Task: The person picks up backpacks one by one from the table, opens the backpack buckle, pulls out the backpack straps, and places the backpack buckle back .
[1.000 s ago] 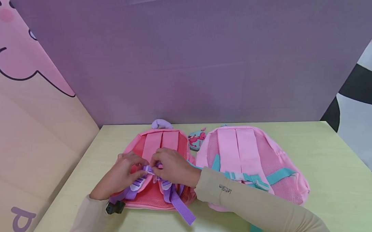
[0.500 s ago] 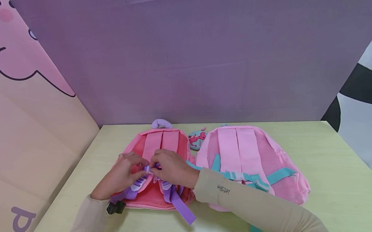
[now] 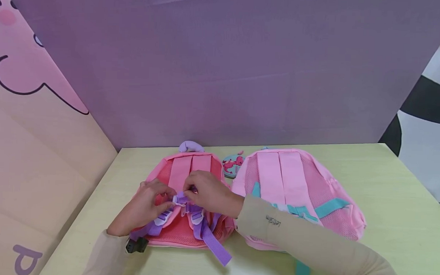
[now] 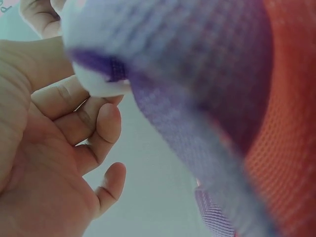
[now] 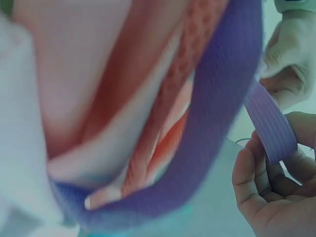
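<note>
Purple panel behind a pale yellow tabletop; cartoon-printed panel at left, black-and-white panel at right. At left hand: thumb-and-finger pinch on white buckle, buckle right at the fingertips; remaining fingers loosely bent beneath it in the left wrist view. At right hand: pinch on purple strap, just right of the buckle, only a short run of webbing between the two grips; in the right wrist view, strap caught among partly curled fingers. Just below the hands: left adjuster and right adjuster, both white, at the ends of the padded shoulder straps. Directly under both hands: coral backpack, flat on the table, mesh back panel upward, lilac handle at the far end. Loose webbing end, purple, out past the near edge of the backpack. Black device on left wrist, near the lower left corner. Farther right: pale pink backpack, also back upward, teal strap across its side, near part partly hidden beneath right sleeve, beige with dark lettering. Between the tops of the two backpacks: round teal charm with a pinkish-red figure.
</note>
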The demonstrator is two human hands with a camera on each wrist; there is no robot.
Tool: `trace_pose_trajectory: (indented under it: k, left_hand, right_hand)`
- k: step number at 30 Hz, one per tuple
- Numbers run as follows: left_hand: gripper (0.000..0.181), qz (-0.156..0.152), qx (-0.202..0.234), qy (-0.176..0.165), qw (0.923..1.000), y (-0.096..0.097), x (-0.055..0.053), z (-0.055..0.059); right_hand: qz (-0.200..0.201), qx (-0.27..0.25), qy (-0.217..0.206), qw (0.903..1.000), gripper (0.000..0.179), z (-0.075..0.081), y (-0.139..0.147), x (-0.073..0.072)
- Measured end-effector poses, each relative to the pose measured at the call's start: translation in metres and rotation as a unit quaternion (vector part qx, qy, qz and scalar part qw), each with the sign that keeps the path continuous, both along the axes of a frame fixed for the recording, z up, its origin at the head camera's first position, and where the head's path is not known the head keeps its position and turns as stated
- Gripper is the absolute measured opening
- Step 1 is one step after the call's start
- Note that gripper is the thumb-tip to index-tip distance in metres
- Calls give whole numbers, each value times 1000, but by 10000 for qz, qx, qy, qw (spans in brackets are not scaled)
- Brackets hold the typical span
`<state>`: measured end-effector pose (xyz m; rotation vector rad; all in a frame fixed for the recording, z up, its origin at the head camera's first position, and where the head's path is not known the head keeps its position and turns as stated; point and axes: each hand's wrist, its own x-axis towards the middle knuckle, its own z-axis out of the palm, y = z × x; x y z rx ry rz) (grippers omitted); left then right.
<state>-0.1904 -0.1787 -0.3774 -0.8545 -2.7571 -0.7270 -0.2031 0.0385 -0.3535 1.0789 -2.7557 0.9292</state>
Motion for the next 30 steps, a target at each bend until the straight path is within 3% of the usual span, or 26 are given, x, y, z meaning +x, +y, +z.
trace_pose_trajectory:
  k: [9,20,25,30]
  left_hand:
    - [27,44,-4,-58,10000,0,0,-1]
    - [28,122,91,-117,9998,0,0,-3]
    - [27,109,115,-71,9999,0,0,-3]
    - [28,92,87,-65,9999,0,0,-4]
  right_hand:
    - [-154,-180,-445,9987,29,7,12,3]
    - [-949,473,-237,9941,68,15,20,7]
    - [-1004,1215,75,9875,57,11,20,11]
    - [-481,1561,175,9864,38,7,14,15]
